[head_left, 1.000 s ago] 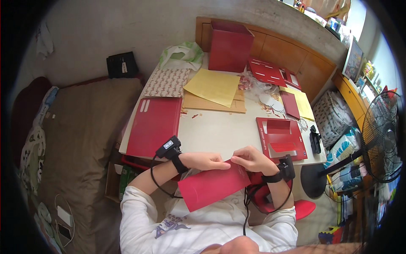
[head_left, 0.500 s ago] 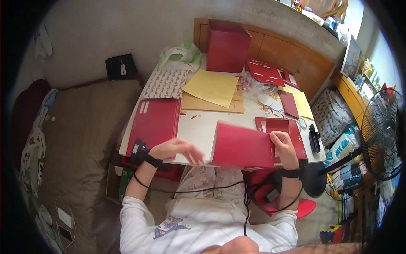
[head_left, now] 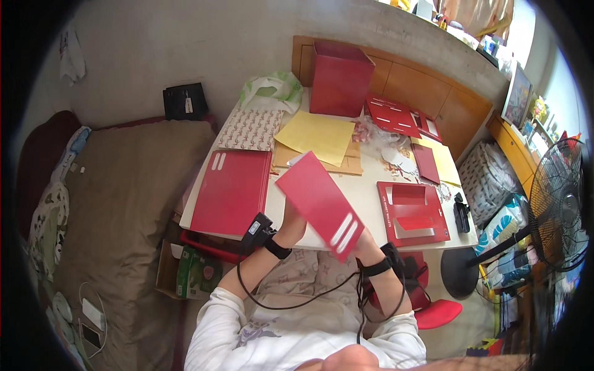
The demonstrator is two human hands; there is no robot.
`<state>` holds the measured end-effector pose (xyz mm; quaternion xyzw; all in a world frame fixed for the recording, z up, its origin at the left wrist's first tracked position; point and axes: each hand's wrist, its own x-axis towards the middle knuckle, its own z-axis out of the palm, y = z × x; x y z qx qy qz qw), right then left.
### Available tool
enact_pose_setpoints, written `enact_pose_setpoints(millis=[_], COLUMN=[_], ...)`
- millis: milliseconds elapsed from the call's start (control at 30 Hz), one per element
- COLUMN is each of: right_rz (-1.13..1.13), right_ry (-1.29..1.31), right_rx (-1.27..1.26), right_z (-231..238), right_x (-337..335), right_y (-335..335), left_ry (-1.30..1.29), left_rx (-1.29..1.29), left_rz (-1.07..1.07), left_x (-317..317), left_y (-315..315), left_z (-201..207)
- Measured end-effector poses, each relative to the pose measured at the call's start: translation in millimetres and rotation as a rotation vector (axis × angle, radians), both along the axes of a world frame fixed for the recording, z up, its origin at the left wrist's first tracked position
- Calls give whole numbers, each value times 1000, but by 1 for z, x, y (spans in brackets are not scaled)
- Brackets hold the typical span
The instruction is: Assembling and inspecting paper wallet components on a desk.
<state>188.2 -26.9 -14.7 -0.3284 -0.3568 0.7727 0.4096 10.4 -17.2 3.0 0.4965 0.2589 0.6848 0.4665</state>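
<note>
A red cardboard piece (head_left: 325, 201) with two white slots near its lower end is held up slantwise over the table's front edge. My left hand (head_left: 293, 226) grips it from behind at its left side, most of its fingers hidden by the card. At the lower right end my right hand (head_left: 367, 242) is closed on the same piece, its fingers partly covered. To the right lies a red die-cut card (head_left: 383, 213) with two window openings. A stack of similar red slotted cards (head_left: 232, 191) rests on the table's left side.
The white table (head_left: 365, 185) also bears a yellow sheet (head_left: 318, 136), a patterned sheet (head_left: 250, 128), a tall red box (head_left: 340, 80), a plastic bag (head_left: 272, 89) and paper scraps. A black fan (head_left: 557, 198) stands at right. A cable (head_left: 297, 306) runs between my wrists.
The red cardboard piece has been turned and tilted, its slots now showing. My left hand has come onto it; my right hand has moved left and down. The die-cut card is uncovered.
</note>
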Motion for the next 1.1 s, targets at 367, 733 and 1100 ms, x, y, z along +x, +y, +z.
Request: enact_pose_setpoints(millis=[367, 733, 1100], right_rz=[-661, -522, -341], right_ry=[-1267, -1410, -1007], right_rx=[1333, 1649, 1537], right_z=[55, 47, 51], right_x=[-11, -11, -21], right_y=[-14, -14, -7], left_ry=[-206, -318, -197], left_rx=[-404, -270, -66], left_rz=[-112, -130, -127], left_x=[-9, -8, 3], left_y=[-9, -14, -21], left_z=[16, 1, -11])
